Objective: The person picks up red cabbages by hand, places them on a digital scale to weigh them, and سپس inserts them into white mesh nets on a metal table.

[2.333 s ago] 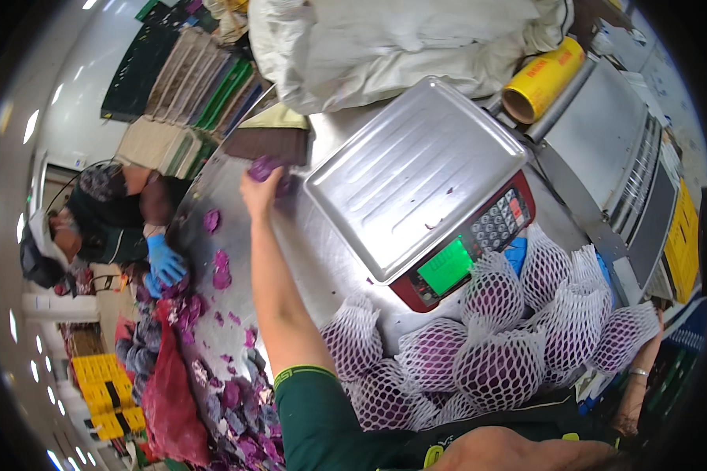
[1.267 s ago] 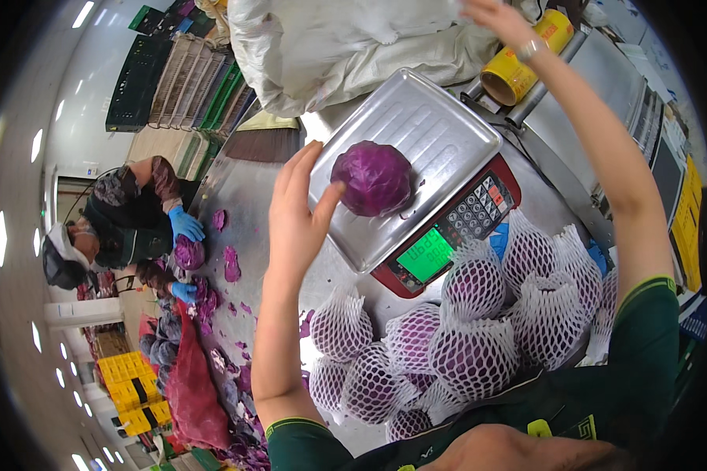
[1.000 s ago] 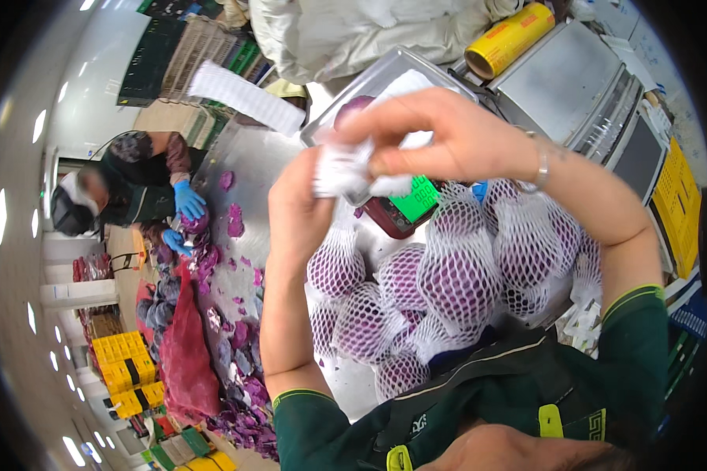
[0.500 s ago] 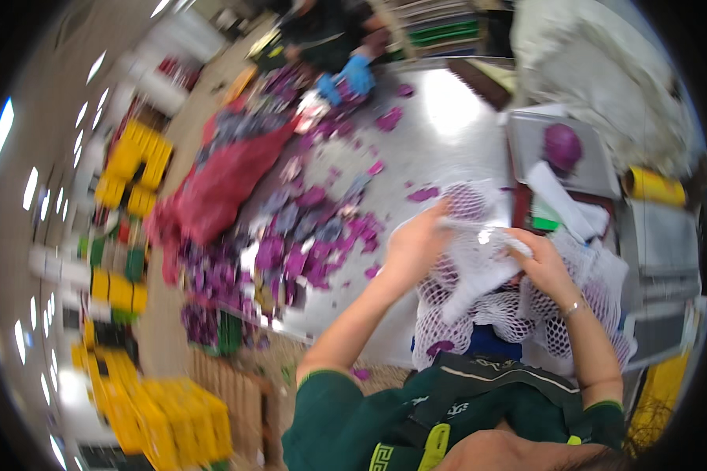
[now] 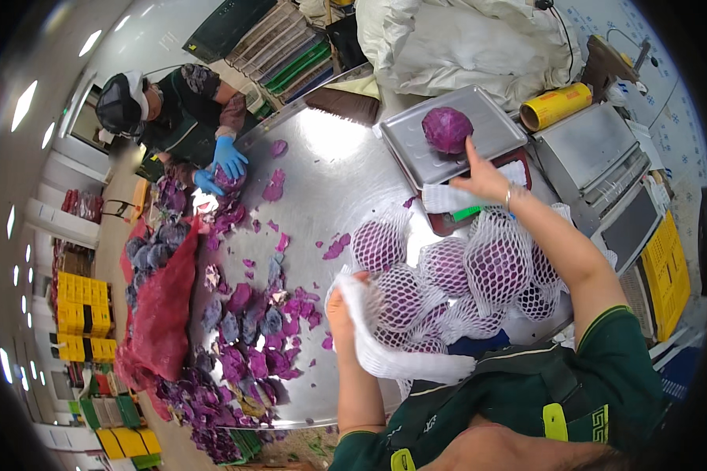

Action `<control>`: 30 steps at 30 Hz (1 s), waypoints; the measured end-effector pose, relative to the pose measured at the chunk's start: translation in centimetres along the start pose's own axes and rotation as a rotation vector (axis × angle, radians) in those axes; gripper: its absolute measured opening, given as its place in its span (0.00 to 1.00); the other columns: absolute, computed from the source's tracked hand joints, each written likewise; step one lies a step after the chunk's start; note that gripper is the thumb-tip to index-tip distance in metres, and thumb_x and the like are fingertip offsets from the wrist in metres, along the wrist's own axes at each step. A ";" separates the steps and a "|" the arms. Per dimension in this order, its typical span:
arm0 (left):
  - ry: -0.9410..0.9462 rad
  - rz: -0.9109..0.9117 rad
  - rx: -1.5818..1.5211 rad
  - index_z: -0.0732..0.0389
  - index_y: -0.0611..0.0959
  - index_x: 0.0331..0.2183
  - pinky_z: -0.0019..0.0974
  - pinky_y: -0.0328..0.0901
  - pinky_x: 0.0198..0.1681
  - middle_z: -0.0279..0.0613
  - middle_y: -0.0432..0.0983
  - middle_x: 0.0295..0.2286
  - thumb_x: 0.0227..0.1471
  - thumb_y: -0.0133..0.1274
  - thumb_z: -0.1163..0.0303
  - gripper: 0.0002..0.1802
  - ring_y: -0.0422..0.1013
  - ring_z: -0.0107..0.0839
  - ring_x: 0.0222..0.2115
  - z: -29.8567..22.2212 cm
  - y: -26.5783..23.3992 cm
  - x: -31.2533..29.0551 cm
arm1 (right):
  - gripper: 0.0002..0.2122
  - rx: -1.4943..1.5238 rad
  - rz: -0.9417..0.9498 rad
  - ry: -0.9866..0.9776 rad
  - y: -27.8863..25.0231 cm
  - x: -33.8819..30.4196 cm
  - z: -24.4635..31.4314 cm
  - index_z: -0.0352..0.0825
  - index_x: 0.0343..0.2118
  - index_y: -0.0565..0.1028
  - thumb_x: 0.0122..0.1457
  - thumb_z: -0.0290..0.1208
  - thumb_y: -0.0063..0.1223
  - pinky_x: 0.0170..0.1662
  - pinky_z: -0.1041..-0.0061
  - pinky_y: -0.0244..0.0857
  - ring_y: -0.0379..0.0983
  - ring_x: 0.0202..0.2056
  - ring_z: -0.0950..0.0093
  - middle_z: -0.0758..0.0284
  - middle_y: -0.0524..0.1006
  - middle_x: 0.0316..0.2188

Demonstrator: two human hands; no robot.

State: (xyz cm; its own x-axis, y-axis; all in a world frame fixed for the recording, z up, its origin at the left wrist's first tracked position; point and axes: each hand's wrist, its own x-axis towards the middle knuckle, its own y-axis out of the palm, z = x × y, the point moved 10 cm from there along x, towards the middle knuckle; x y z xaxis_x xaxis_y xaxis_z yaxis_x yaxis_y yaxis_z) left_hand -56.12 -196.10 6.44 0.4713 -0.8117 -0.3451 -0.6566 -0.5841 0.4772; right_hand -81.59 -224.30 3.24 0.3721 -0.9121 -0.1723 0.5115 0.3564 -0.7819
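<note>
A bare red cabbage (image 5: 448, 130) sits on the metal pan of a scale (image 5: 487, 122) at the far right of the table. My right hand (image 5: 485, 177) reaches over the pan's near edge, fingers apart, the index fingertip at the cabbage's lower side; whether it touches, I cannot tell. In my left hand (image 5: 340, 315), closed, is a white foam net sleeve (image 5: 369, 345) hanging limp toward my body. Between my arms lie several red cabbages in foam nets (image 5: 497, 263). Another white foam sleeve (image 5: 448, 198) lies beside the scale, under my right hand.
Purple leaf scraps (image 5: 251, 353) and a red mesh sack (image 5: 161, 314) cover the table's left side. Across the table, a co-worker's blue gloves (image 5: 228, 158) hold a cabbage. A brush (image 5: 344, 105), yellow film roll (image 5: 556, 107) and wrapping machine (image 5: 585, 145) stand along the far and right sides.
My hands have parted: the right has moved away toward the cabbage on the scale, the left has drawn back leftward with a foam sleeve. The head view has swung to the right.
</note>
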 end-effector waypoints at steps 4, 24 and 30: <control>-0.613 0.852 -1.391 0.61 0.77 0.24 0.29 0.65 0.19 0.34 0.74 0.16 0.61 0.39 0.59 0.20 0.67 0.24 0.13 4.1 -0.8 3.6 | 0.34 0.095 0.509 -0.338 4.7 -11.3 11.7 0.31 0.61 0.56 0.54 0.40 0.53 0.54 0.69 0.62 0.71 0.50 0.62 0.51 0.74 0.47; -0.272 0.775 1.103 0.64 0.76 0.48 0.34 0.54 0.56 0.42 0.67 0.51 0.54 0.52 0.67 0.19 0.61 0.35 0.52 8.5 10.2 -2.6 | 0.33 1.833 0.597 -0.156 -0.9 -15.3 6.1 0.36 0.65 0.47 0.60 0.33 0.49 0.55 0.70 0.62 0.65 0.54 0.72 0.56 0.58 0.61; 0.061 0.704 0.531 0.69 0.76 0.34 0.34 0.68 0.26 0.42 0.77 0.26 0.58 0.46 0.64 0.15 0.72 0.29 0.23 0.9 22.6 9.3 | 0.16 0.679 -0.126 -0.104 -11.9 -1.4 -1.1 0.33 0.46 0.75 0.57 0.35 0.55 0.43 0.78 0.69 0.76 0.38 0.78 0.63 0.80 0.37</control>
State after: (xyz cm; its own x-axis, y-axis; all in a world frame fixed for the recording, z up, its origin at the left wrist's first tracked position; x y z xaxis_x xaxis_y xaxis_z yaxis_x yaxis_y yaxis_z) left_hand -67.11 -216.80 13.24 -0.1246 -0.9903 -0.0617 -0.9860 0.1167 0.1190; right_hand -89.07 -227.45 12.12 0.3329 -0.9428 -0.0204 0.9140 0.3279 -0.2388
